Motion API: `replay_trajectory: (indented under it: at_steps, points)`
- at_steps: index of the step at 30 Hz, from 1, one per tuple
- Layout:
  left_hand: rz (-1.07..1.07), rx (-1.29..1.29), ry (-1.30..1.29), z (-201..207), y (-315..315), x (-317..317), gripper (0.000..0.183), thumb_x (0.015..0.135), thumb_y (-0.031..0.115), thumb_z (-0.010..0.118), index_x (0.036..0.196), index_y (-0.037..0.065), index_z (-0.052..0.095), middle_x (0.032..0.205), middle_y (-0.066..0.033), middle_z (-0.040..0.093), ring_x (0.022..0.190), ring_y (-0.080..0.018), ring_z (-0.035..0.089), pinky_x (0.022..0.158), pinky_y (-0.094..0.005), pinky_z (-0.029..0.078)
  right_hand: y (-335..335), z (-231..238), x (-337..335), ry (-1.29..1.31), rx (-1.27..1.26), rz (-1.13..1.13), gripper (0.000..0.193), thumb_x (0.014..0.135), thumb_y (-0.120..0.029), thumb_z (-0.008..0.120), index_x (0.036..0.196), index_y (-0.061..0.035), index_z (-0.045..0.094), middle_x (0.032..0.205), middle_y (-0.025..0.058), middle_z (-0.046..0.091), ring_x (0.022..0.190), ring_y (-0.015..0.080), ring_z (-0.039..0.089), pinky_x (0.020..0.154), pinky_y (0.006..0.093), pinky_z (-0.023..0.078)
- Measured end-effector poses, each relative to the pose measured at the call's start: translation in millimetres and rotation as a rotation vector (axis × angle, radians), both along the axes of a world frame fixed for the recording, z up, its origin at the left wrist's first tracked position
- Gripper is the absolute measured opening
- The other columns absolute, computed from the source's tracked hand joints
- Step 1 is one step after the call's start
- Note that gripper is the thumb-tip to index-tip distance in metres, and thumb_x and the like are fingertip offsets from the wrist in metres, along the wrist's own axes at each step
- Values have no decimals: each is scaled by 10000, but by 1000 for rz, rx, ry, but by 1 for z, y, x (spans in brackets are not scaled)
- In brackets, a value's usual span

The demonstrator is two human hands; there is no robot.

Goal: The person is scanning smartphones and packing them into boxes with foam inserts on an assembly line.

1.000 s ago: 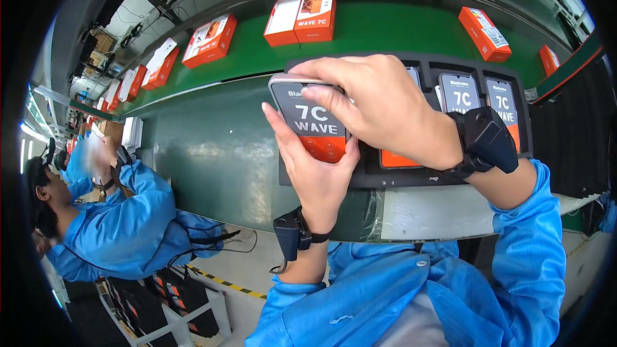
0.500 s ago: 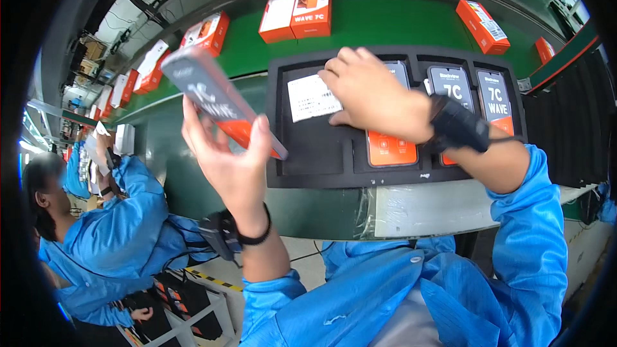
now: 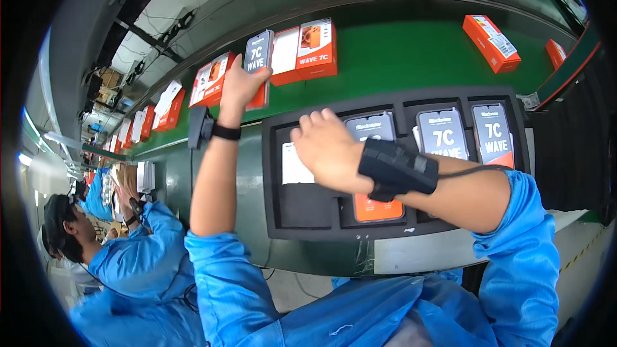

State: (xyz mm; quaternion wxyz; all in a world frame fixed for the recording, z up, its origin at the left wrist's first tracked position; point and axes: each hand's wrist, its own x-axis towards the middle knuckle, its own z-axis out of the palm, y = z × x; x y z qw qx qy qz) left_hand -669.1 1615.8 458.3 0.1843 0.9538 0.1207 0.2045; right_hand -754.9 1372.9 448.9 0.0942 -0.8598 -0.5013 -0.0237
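- Your left hand (image 3: 236, 85) grasps a phone (image 3: 258, 64), raised over the green belt (image 3: 398, 51) beside an orange box (image 3: 303, 50).
- Your right hand (image 3: 328, 148), fingers loose, rests on the black foam tray (image 3: 308, 218), touching a white card (image 3: 295, 166).

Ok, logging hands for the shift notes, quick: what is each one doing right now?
Left hand: closed on a phone above the green belt.
Right hand: open, fingers resting in the black tray.

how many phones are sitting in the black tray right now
3 in plain view: one just behind the right hand, one in the next slot, one in the far-right slot. The arm hides part of the tray, so more may be covered.
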Motion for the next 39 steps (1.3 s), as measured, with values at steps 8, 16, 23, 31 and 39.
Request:
replay_trajectory:
  at_steps: [8,16,23,31,39]
  points:
    - [246,155,371,-38,-2,146,906,555,558,764,1188,-45,526,1167,-274,585,1095,-389,582,908,-422,496,0,-5,1,98,142,15,198,716,-101,630,899,-25,615,824,99,650,849,224,622,850,366,388]
    - [3,181,145,-121,-12,158,819,874,605,457,1368,-42,364,1447,-267,326,1366,-401,270,1069,-514,297,-50,24,0,286,349,177,182,674,-71,624,828,3,560,716,114,621,742,273,627,681,380,465]
    - [-59,426,77,-121,-55,166,711,958,508,351,1443,-8,284,1478,-269,277,1384,-439,213,1125,-503,188,-119,61,16,89,453,-54,156,726,-78,625,845,-44,531,703,102,605,677,260,636,624,366,473]
    - [-595,172,61,-132,-132,148,855,678,457,702,1374,64,398,1452,-244,282,1300,-466,302,997,-596,314,-149,77,81,-113,757,-399,220,754,-99,676,893,-10,531,755,171,584,720,374,591,607,393,451]
    - [-167,339,-101,-20,-76,145,713,674,284,664,1349,141,483,1450,-137,367,1305,-353,347,981,-584,345,-153,63,117,-60,762,-610,235,772,-185,673,921,-49,552,771,180,628,729,379,610,604,438,476]
